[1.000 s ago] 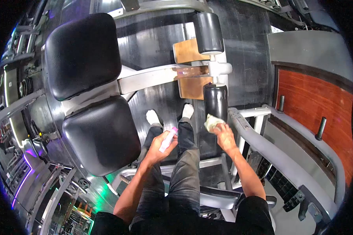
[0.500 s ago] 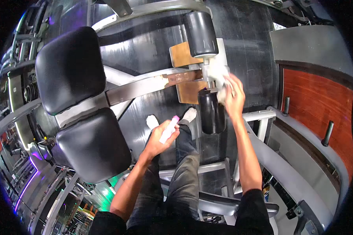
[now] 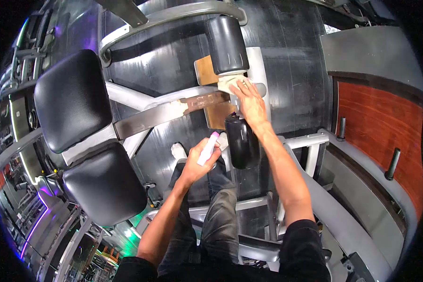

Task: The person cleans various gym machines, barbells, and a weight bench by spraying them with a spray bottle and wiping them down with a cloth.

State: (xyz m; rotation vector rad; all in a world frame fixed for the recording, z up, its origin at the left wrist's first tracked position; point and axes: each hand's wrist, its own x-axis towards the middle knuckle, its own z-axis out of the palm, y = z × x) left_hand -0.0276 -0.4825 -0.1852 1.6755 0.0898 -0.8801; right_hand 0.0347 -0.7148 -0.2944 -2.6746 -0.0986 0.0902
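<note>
A cream cloth point(image 3: 228, 83) lies under the fingers of my right hand point(image 3: 250, 101), pressed against the metal post at the lower end of the upper black roller pad point(image 3: 227, 46). The lower roller pad point(image 3: 242, 143) is just below that wrist. My left hand point(image 3: 200, 160) is wrapped round a small white bottle point(image 3: 207, 149) with a pink top, held above my feet. Left of both hands, a grey bar point(image 3: 148, 120) with a worn brown section runs from two black seat pads point(image 3: 73, 101) towards the rollers.
Two wooden plates point(image 3: 222, 115) flank the bar near the rollers. A curved grey frame point(image 3: 174, 18) spans the top. At the right stand a red-brown panel point(image 3: 376, 136) with pegs and a thick grey tube point(image 3: 338, 202). More gym machines fill the left edge.
My right hand has moved left and slightly up with the cloth, onto the end of the upper roller. The view has shifted a little. My left hand still holds the bottle.
</note>
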